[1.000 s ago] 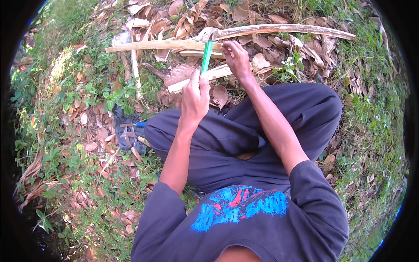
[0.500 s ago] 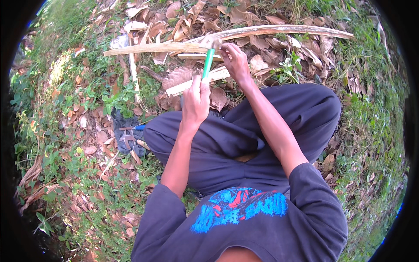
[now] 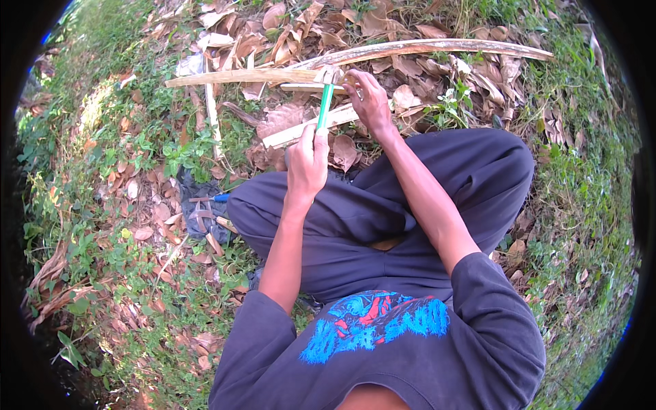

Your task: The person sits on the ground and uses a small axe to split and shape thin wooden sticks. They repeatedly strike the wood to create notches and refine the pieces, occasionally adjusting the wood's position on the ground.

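My left hand is closed around the lower end of a tool with a bright green handle. The tool points away from me, and its pale head is too small to make out. Right beside that head, my right hand has its fingers curled together; whatever they pinch cannot be made out. A light wooden strip extends leftward from the tool's head. Behind it, a long curved piece of wood lies across dry leaves. Nearer me, a pale flat piece of wood lies partly behind the handle.
My crossed legs in dark trousers are just below the work. Left of my knee, a dark cloth or bag bears several small tools, one with a blue handle. A thin stick stretches over leaves and grass.
Both hands stay in nearly the same place. The green-handled tool's head has shifted slightly left and down, and the right hand's fingers have moved a little.
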Demonstrator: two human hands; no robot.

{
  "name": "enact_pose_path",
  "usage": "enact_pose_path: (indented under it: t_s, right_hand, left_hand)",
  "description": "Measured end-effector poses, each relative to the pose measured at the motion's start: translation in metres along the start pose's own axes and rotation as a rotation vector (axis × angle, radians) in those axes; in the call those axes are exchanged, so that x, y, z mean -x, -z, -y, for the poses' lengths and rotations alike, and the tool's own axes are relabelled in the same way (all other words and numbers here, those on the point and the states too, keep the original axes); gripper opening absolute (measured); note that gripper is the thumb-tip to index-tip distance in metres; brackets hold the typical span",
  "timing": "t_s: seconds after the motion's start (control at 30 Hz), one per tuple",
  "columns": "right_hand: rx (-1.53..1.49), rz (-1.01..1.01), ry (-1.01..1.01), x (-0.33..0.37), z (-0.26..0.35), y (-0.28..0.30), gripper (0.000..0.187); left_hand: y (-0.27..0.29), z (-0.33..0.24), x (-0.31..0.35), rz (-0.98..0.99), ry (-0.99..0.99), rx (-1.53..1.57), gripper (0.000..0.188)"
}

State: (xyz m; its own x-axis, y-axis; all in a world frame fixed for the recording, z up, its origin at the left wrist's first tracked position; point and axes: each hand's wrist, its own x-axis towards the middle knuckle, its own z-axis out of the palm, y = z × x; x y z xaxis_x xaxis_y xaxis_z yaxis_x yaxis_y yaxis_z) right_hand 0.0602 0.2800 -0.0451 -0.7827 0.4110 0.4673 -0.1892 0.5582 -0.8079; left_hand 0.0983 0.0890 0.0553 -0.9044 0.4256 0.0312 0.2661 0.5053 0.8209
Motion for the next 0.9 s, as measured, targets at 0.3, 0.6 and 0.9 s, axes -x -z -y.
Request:
enact_pose_path:
  t_s: [0.3, 0.6, 0.9]
  right_hand:
    - [0.016, 0.008, -0.011, 0.003, 0.000, 0.002, 0.028]
    - [0.004, 0.012, -0.018, 0.002, 0.000, 0.001, 0.027]
    - [0.049, 0.026, 0.015, 0.003, 0.006, 0.003, 0.027]
  left_hand:
    - [-0.009, -0.010, 0.010, -0.044, -0.015, 0.069, 0.028]
    - [-0.016, 0.006, 0.028, 0.007, 0.039, 0.022, 0.030]
    - [-0.016, -0.006, 0.008, -0.006, 0.090, 0.034, 0.026]
